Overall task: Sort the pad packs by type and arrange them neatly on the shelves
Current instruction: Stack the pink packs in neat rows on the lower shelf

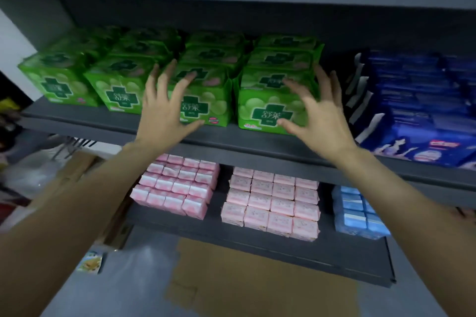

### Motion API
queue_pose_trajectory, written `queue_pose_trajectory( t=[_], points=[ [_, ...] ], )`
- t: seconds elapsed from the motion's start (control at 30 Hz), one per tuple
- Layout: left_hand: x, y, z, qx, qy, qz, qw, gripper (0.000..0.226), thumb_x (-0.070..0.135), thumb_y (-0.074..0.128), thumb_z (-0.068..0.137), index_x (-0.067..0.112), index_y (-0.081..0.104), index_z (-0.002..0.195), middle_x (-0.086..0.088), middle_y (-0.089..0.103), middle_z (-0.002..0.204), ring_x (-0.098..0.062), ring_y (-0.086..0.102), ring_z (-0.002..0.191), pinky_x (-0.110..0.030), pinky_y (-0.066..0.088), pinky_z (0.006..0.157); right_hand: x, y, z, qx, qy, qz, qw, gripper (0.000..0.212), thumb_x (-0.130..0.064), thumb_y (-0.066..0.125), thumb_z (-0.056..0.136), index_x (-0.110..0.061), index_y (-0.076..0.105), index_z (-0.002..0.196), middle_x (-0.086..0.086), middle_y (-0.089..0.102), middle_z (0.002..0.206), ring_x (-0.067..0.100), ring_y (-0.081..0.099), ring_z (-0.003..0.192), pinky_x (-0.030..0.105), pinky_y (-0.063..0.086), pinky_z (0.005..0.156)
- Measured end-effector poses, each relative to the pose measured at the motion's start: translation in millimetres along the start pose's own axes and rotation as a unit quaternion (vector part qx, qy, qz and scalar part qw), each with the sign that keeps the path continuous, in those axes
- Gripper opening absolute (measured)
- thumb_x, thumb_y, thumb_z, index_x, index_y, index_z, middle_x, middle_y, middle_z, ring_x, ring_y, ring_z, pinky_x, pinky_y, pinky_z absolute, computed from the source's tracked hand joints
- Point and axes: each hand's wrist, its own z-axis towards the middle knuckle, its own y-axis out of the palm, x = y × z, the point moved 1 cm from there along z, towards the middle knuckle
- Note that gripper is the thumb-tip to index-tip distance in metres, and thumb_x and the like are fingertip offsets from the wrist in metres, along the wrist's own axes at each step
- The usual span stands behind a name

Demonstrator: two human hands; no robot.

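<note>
While both hands (164,110) hover, four green rows (180,72) stand.

Four rows of green packs (206,108), two pink blocks (175,188) of sixteen, two shelves (257,147), two hands (162,113)

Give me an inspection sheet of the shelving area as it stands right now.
Surface: dark grey metal upper shelf; lower grey shelf beneath it.
Job's things: green plastic pad packs in four rows on the upper shelf; dark blue pad packs to their right. Below: bright pink small packs, pale pink small packs, light blue small packs, each in its own block.
Clutter: flat brown cardboard and a small printed box on the floor.
Grippers: left hand and right hand spread open at the two right-hand green rows.
Cables: nothing seen.
Surroundings: blurred items at the left edge, unclear.
</note>
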Motion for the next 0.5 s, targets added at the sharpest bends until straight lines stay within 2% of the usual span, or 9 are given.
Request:
queue_pose_trajectory(
  t=[0.07,0.17,0.23,0.3,0.4,0.5],
  points=[
    [-11,9,21,-0.030,0.007,-0.012,0.999,0.099,0.056,0.077,0.063,0.028,0.026,0.144,-0.022,0.023,0.152,-0.052,0.021,0.135,-0.063,0.024,0.107,3,9,11,-0.007,0.045,0.008,0.999,0.075,-0.042,0.075,0.075,-0.039,0.039,0.141,0.008,0.002,0.158,0.042,-0.004,0.143,0.055,0.011,0.116],
    [-13,25,44,-0.078,-0.001,-0.016,0.997,0.099,0.063,0.074,0.061,0.030,0.035,0.145,-0.016,0.034,0.150,-0.049,0.032,0.131,-0.060,0.027,0.106,3,15,18,-0.037,0.072,0.032,0.996,0.078,-0.039,0.078,0.074,-0.040,0.039,0.141,0.009,0.004,0.158,0.040,0.009,0.143,0.052,0.022,0.115],
    [-10,35,51,-0.057,0.041,-0.028,0.997,0.091,0.064,0.075,0.060,0.027,0.048,0.139,-0.011,0.050,0.140,-0.046,0.045,0.121,-0.055,0.034,0.099,-1,23,22,-0.029,0.075,0.025,0.996,0.074,-0.036,0.077,0.075,-0.037,0.042,0.140,0.011,0.015,0.155,0.039,0.025,0.137,0.047,0.031,0.112],
    [-6,43,54,-0.011,0.089,-0.030,0.996,0.085,0.068,0.066,0.060,0.027,0.053,0.133,-0.007,0.057,0.133,-0.043,0.053,0.113,-0.052,0.039,0.093,-4,31,23,0.007,0.080,0.019,0.997,0.067,-0.034,0.077,0.076,-0.034,0.048,0.137,0.012,0.024,0.151,0.038,0.034,0.131,0.044,0.035,0.108],
    [-12,51,59,0.027,0.124,-0.040,0.991,0.084,0.071,0.062,0.060,0.029,0.052,0.133,-0.003,0.059,0.130,-0.038,0.056,0.108,-0.047,0.041,0.091,-10,41,33,0.037,0.086,0.014,0.995,0.062,-0.029,0.076,0.078,-0.030,0.051,0.135,0.013,0.030,0.149,0.039,0.038,0.128,0.043,0.037,0.105],
    [-25,53,63,0.012,0.132,-0.054,0.990,0.087,0.074,0.061,0.060,0.029,0.050,0.133,-0.001,0.056,0.132,-0.037,0.054,0.109,-0.045,0.038,0.092,-22,52,48,0.029,0.113,-0.014,0.993,0.061,-0.026,0.073,0.081,-0.031,0.048,0.136,0.010,0.028,0.150,0.038,0.036,0.128,0.039,0.039,0.098]
  ],
)
